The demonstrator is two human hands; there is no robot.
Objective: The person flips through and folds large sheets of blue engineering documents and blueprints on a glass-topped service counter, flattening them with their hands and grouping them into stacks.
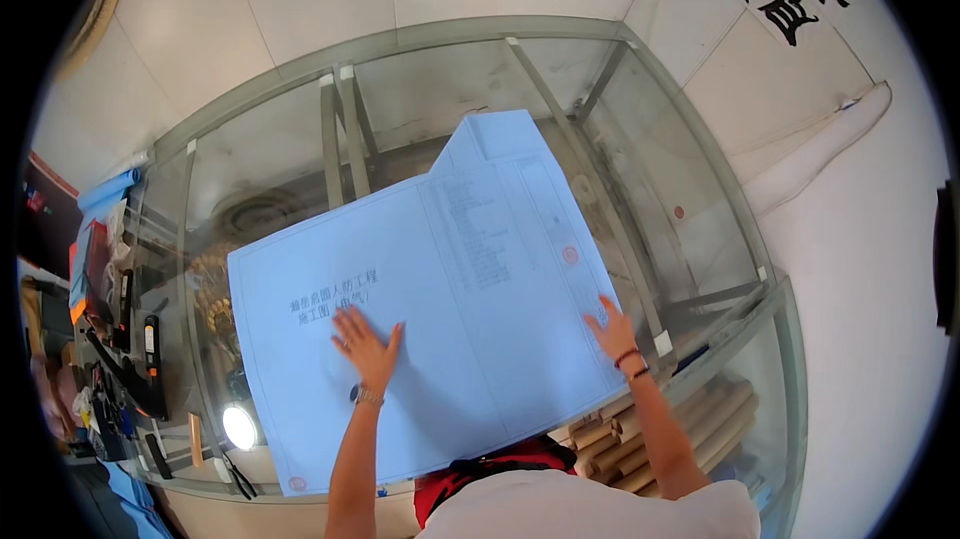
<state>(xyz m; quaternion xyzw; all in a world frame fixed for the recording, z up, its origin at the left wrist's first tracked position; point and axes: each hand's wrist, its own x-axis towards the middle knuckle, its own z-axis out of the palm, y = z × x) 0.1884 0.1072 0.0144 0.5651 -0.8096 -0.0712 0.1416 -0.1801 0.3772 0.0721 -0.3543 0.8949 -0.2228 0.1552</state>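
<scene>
Head view: L hand [366,351], blue sheet [520,339] on glass desk [450,32], R hand [614,335].
L grip spread flat, sheet's left half, prob. smoothing step; creased flap [507,136], sheet's top, next move prob. needs it flattened; R grip, sheet's right edge, thumb/fingers apart.

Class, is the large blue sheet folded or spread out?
Mostly spread: the sheet lies broadly across the glass table, though its far right part is creased.
</scene>
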